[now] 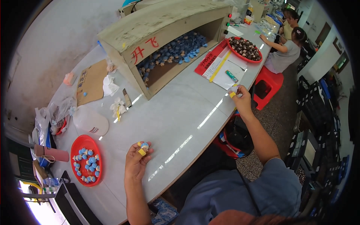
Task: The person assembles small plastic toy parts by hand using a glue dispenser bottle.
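My left hand (137,159) rests on the white table (180,112) near its front edge, with a small blue and pale piece pinched in its fingertips; yellow tape wraps one finger. Left of it stands a red plate (76,150) holding several small blue pieces. My right hand (242,99) reaches out to the table's right edge, its fingers closed around something small that I cannot make out, yellow tape on a finger. Just beyond it lie white sheets with a small green object (231,76).
A big open cardboard box (157,41) lying on its side holds many blue pieces. A red tray of dark pieces (245,48) stands far right, where other people sit by a red stool (268,84). White tub (92,123), cardboard sheet (90,82) and bags lie left.
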The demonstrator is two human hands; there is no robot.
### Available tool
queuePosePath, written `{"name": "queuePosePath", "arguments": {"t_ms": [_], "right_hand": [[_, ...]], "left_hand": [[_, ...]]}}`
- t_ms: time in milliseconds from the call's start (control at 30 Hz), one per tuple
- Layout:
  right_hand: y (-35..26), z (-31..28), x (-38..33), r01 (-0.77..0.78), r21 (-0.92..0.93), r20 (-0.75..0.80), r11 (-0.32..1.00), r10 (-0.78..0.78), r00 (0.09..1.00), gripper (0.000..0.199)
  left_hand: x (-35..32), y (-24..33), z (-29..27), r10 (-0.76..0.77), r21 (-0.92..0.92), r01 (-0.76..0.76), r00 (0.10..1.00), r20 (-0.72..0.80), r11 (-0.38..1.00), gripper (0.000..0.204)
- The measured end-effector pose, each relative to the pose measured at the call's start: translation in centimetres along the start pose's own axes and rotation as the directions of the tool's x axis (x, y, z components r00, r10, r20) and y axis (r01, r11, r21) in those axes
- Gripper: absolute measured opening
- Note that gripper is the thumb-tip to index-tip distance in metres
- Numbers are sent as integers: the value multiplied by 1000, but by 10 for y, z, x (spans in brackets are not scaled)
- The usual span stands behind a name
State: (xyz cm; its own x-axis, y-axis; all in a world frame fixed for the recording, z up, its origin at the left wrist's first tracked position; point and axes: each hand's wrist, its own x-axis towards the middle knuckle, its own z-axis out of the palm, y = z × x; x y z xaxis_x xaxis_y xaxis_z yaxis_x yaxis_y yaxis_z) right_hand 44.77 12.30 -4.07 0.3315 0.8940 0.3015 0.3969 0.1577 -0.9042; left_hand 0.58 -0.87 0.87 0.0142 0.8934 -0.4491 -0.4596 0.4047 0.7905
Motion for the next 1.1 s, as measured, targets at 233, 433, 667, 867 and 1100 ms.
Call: {"name": "queuePosePath", "arguments": {"t_ms": [233,433,667,867,1100], "right_hand": [[59,-81,82,-96,-393,-362,915,-57,930,25],[74,-76,99,-76,-437,-351,896,-92,932,38],[13,-28,30,176,-415,-497,893,-384,778,36],[-57,86,81,556,-226,178,800,-527,831,33],[-43,154,153,458,-498,316,736,-338,887,35]], "left_hand": [[12,-6,3,29,-80,-28,999,17,996,21],[8,-4,2,26,-79,-27,1000,-12,997,18],[10,-3,1,11,-69,-11,1000,-1,998,22],[5,-2,-1,32,-52,-33,999,-11,998,23],[6,-2,-1,75,-65,-75,997,6,995,28]]}}
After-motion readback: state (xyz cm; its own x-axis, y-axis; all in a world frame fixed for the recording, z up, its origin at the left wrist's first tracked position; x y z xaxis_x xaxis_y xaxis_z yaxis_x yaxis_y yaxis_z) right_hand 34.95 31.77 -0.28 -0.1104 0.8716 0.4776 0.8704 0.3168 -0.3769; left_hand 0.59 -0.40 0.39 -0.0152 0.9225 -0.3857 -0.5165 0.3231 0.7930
